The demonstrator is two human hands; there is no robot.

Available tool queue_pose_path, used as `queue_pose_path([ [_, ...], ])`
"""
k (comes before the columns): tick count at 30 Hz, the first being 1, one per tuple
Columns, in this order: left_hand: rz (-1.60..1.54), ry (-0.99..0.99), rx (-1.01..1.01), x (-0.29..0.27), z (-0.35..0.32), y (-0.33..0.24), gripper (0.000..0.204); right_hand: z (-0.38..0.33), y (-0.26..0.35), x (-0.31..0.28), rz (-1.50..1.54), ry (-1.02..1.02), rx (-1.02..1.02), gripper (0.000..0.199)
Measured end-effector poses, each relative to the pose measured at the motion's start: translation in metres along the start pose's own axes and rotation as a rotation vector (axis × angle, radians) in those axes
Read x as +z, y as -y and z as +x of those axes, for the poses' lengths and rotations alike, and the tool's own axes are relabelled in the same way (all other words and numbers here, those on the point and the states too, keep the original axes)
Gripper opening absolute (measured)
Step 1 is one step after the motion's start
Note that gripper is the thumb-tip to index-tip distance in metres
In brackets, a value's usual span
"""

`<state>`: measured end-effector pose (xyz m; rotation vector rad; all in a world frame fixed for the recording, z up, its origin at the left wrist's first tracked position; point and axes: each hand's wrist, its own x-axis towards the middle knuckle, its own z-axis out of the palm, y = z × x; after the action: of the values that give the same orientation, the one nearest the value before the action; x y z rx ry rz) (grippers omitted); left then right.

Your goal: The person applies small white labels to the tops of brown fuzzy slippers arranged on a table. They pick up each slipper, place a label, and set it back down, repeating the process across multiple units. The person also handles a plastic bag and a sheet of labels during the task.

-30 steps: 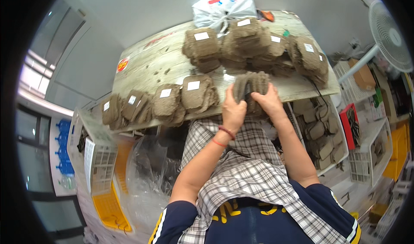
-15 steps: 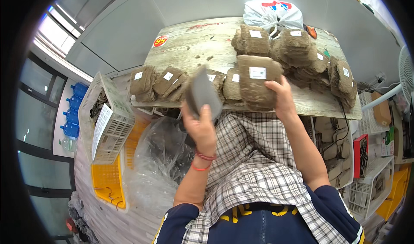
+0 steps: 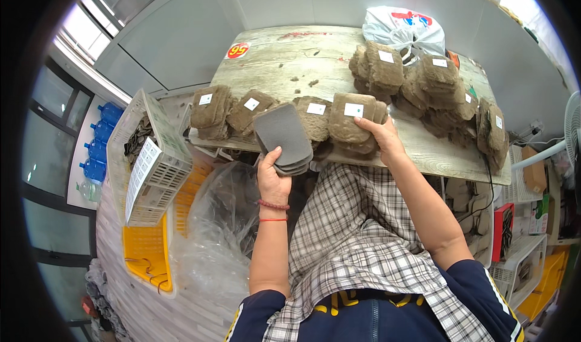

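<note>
My left hand grips a small stack of rounded-corner plush pads, thumb across the smooth grey backing that faces up. The stack is tilted in front of the table's near edge. My right hand is closed on the right side of a brown plush pad stack bearing a white label, its thumb on top. That stack is at the near edge; whether it rests on another pile is hidden. Close to the left hand are labelled brown pad piles, one between the two held stacks and another to the left.
More pad piles crowd the right of the wooden table, near a white plastic bag. A white crate stands left, over a yellow one. Clear plastic film lies below. A black cable hangs at the right edge.
My left hand has turned its pads from nearly edge-on to grey side up. My right hand has shifted its stack left over the table, where a labelled pile showed before. The view has shifted slightly.
</note>
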<state>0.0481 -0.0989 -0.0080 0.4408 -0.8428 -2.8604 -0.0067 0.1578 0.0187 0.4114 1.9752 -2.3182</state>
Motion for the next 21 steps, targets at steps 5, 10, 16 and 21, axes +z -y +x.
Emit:
queue_pose_path([
  [5, -0.035, 0.021, -0.029, -0.002, 0.012, 0.002, 0.040, 0.008, -0.013, 0.002, 0.127, -0.043, 0.076, 0.079],
  [10, -0.025, 0.073, 0.011, 0.001, 0.022, 0.002, 0.039, 0.005, -0.027, 0.005, 0.218, -0.109, -0.024, 0.083],
  [16, 0.108, 0.178, 0.218, 0.033, 0.061, 0.026, 0.042, 0.023, -0.032, 0.022, 0.213, -0.186, -0.065, 0.083],
  [21, 0.506, 0.274, 0.456, 0.072, 0.118, 0.015, 0.028, 0.035, -0.034, 0.064, 0.250, -0.286, -0.109, 0.090],
])
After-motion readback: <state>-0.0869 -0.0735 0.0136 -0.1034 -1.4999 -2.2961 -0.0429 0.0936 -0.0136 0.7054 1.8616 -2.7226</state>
